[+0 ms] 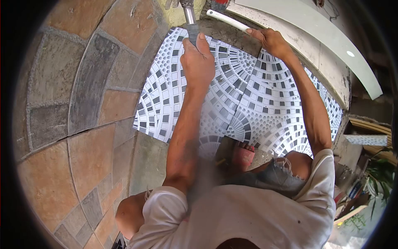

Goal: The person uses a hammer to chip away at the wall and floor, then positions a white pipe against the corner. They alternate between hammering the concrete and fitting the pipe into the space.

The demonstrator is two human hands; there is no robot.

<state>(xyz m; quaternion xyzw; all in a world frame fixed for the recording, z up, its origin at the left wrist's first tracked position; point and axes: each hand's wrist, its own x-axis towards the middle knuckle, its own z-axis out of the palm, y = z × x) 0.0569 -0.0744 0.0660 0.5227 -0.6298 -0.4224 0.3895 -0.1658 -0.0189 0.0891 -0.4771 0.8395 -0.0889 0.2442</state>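
My left hand (198,62) is closed around the grey rubber grip of a hammer (190,17). Its metal shaft points away from me, and the head is partly cut off at the top edge. My right hand (271,41) grips one end of a white rod (227,19), which has a rounded far end with a small dark spot. Both hands are above patterned floor tiles (265,97) with grey and white mosaic arcs and pebble dots. The rod reaches over a strip of rough dark ground (226,33) along the tiles' far edge.
Brown and grey stone-look tiles (99,99) cover the surface on the left. A pale ledge (306,45) and a curved white strip (348,54) border the right. My foot in a pink slipper (243,157) is beside the near tile edge. Wooden pieces (369,126) and plants (379,176) stand at right.
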